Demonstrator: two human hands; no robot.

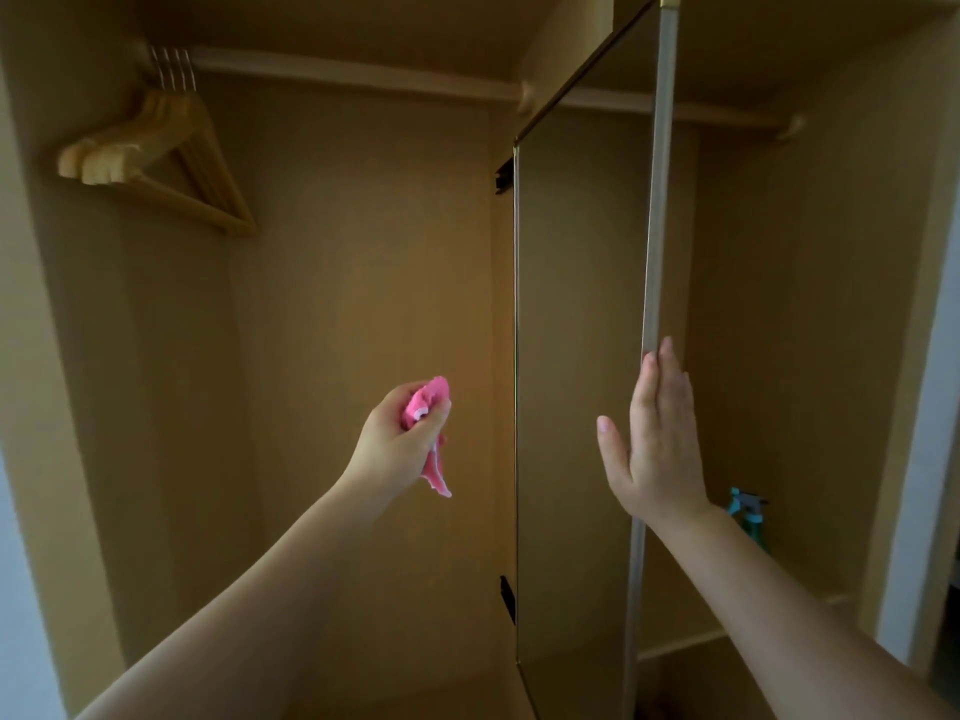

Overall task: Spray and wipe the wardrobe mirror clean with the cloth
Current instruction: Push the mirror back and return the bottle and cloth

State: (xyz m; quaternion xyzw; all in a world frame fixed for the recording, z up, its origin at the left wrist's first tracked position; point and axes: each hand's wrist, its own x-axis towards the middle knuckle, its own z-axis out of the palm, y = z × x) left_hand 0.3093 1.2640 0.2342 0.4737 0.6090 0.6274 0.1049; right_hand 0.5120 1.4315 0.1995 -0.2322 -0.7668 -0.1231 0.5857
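Reaching into the wardrobe (363,226), the left hand (400,439) grips the bunched pink cloth (428,407); the right hand (657,439) lies flat, fingers straight, against the edge of the mirror door (576,330); the teal spray bottle (750,511) stands in the right compartment

The mirror (576,356) is a tall panel on the inner face of the open wardrobe door (655,200), seen at a steep angle and reflecting the wooden interior. The right hand (660,439) lies flat against the door's edge. The pink cloth (428,407) is bunched in the left hand (395,439) with a tail hanging below, and a teal spray bottle (750,511) stands upright behind the door, partly hidden.
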